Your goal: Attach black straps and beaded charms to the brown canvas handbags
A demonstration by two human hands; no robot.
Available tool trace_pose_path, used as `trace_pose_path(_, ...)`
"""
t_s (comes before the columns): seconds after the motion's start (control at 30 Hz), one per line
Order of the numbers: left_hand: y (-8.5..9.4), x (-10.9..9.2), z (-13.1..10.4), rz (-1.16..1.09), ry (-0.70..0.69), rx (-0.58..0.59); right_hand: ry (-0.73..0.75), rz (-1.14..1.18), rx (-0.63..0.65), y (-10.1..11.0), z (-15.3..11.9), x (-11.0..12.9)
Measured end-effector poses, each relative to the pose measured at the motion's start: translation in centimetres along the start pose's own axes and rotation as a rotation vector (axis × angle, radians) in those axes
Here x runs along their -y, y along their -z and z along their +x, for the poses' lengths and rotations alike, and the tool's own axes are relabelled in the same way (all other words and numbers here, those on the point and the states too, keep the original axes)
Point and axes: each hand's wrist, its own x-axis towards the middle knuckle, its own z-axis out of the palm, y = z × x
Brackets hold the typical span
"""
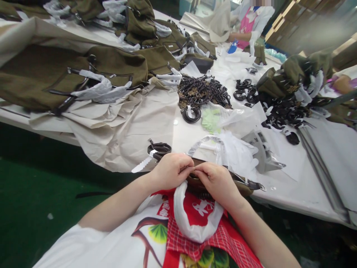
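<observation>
My left hand (173, 170) and my right hand (214, 182) meet over the opening of an olive bag (242, 186) at the table's front edge. Both have thumb and fingers pinched together at its brown rim; whatever lies between the fingertips is too small to make out. One white-wrapped handle (182, 212) of this bag hangs toward me over the red apron. Its other wrapped handle (208, 139) stands up on the far side. Just left of the bag lies a coiled dark strap (160, 148) with a white tag.
Olive bags (117, 67) lie on paper at the left, more (304, 70) at the right. Beyond my hands are a pile of dark cords (203, 91), a coiled strap (191, 114) and plastic bags (237, 115). A person (248, 26) stands at the far side.
</observation>
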Motion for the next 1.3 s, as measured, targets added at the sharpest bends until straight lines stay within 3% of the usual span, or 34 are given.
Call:
trace_pose_path(0.33,-0.4,0.3,0.0,0.011,-0.068,0.024,-0.002,-0.022,0.036,-0.1,0.2,0.3)
trace_pose_path(0.47,0.6,0.2,0.4,-0.016,-0.025,-0.026,-0.048,0.011,0.033,1.3,0.4,0.1)
trace_pose_path(0.53,2.0,0.9,0.2,-0.022,0.051,-0.146,-0.089,-0.007,-0.019,2.8,0.0,-0.9)
trace_pose_path(0.63,4.8,3.9,-1.0,-0.014,0.274,-0.461,-0.149,-0.125,-0.086,5.1,-1.2,-3.8)
trace_pose_path(0.7,6.6,7.0,-2.2,-0.028,0.439,-0.637,-0.186,-0.189,-0.014,6.1,-2.3,-6.2)
trace_pose_path(0.77,7.8,10.4,-3.4,-0.073,0.570,-0.710,-0.211,-0.183,0.124,6.7,-3.2,-8.2)
trace_pose_path(0.83,8.0,13.5,-4.1,-0.144,0.634,-0.671,-0.198,-0.131,0.245,7.2,-3.8,-9.2)
trace_pose_path(0.93,6.8,16.7,-4.3,-0.178,0.664,-0.578,-0.135,-0.049,0.339,8.2,-4.1,-8.8)
trace_pose_path(1.1,4.2,18.1,-3.7,0.229,0.697,-0.535,-0.121,0.026,0.524,7.5,-3.2,-6.2)
trace_pose_path(1.2,3.9,18.0,-3.8,0.324,0.686,-0.549,-0.205,0.068,0.450,5.8,-2.6,-5.9)
trace_pose_path(1.3,4.2,17.9,-3.9,0.312,0.696,-0.555,-0.234,0.170,0.321,6.3,-2.3,-6.5)
